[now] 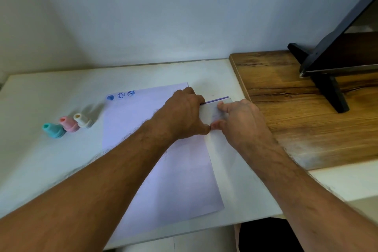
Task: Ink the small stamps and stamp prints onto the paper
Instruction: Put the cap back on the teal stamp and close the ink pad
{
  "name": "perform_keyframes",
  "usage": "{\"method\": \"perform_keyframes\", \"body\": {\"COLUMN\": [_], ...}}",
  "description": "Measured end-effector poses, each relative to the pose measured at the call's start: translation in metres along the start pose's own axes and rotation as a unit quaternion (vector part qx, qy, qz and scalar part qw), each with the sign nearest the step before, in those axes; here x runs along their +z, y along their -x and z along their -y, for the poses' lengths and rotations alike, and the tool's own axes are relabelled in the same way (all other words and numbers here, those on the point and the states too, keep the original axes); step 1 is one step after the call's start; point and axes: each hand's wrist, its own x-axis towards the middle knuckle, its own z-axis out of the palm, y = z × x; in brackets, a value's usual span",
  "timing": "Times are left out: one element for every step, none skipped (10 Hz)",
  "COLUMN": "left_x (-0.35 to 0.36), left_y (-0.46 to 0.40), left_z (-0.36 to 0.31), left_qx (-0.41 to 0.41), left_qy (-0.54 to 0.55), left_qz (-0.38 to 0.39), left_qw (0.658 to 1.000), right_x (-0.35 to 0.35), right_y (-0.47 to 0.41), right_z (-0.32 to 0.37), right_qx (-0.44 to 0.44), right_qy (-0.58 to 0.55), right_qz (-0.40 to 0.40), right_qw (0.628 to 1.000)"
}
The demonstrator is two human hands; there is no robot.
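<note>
A white paper [173, 170] lies on the white table [41, 159], with three blue prints [121, 95] along its far left edge. Three small stamps stand left of the paper: teal [53, 129], pink [69, 124] and cream [82, 120]. Just off the paper's far right corner lies a flat grey ink pad case [212, 111], a purple line showing at its far edge. My left hand [182, 112] grips its left side and my right hand [239, 118] grips its right side. Both thumbs meet at the near edge. The case looks closed or nearly so.
A wooden board [296, 112] covers the table's right part, carrying a black stand [327, 80] with a tilted dark screen. A pale wall rises right behind the table. The table's front edge runs below the paper.
</note>
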Motion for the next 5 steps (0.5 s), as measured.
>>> {"method": "perform_keyframes", "body": {"left_x": [-0.005, -0.018, -0.042, -0.061, -0.093], "left_y": [0.002, 0.019, 0.058, 0.099, 0.132], "left_z": [-0.001, 0.005, 0.024, 0.049, 0.069], "left_qx": [-0.001, -0.014, -0.038, -0.092, -0.122], "left_qy": [0.000, 0.030, 0.009, -0.047, -0.092], "left_qz": [0.027, 0.014, -0.048, -0.042, -0.046], "left_qw": [1.000, 0.999, 0.998, 0.994, 0.987], "right_x": [-0.001, -0.002, -0.013, -0.014, -0.017], "right_y": [0.003, 0.006, 0.026, 0.043, 0.060], "right_z": [-0.001, 0.001, 0.014, 0.037, 0.067], "right_qx": [0.018, 0.019, -0.001, -0.071, -0.127], "right_qy": [-0.061, -0.119, -0.136, -0.150, -0.125], "right_qz": [-0.015, -0.054, -0.072, -0.024, -0.012], "right_qw": [0.998, 0.991, 0.988, 0.986, 0.984]}}
